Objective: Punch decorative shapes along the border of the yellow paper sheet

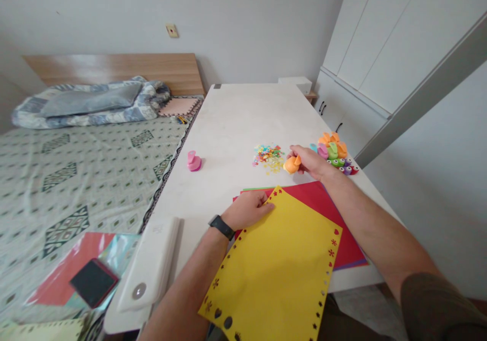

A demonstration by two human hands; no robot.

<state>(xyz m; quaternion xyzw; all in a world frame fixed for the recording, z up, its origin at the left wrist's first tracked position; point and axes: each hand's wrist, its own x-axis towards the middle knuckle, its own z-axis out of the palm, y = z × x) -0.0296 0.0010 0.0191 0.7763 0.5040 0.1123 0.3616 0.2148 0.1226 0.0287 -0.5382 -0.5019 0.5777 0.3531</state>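
Our right grip is closed round an orange punch, and our left grip pinches the yellow sheet by its upper left edge, thumb on top. The punch sits just beyond the sheet's far corner, apart from the paper, so to use it well we should keep the left grip close to the edge being worked and hold the paper flat, without bending it. We would do best to slide the edge squarely and fully into the slot, check the spacing against the nearest hole, then press straight down with the thumb. Our left fingers should stay clear of the slot, and the punch is best drawn off level so that the paper does not tear.

Now we count. There is one yellow sheet, with too many small holes along its edges to number surely. Under it and to the right of the left grip lies one red sheet, with at least one green and one purple edge peeping out. We see one punch held, one pink punch well to the left of both grips, and one heap of paper bits just left of the right grip. Right of that grip stands a cluster of punches on the surface, too crowded for us to count.
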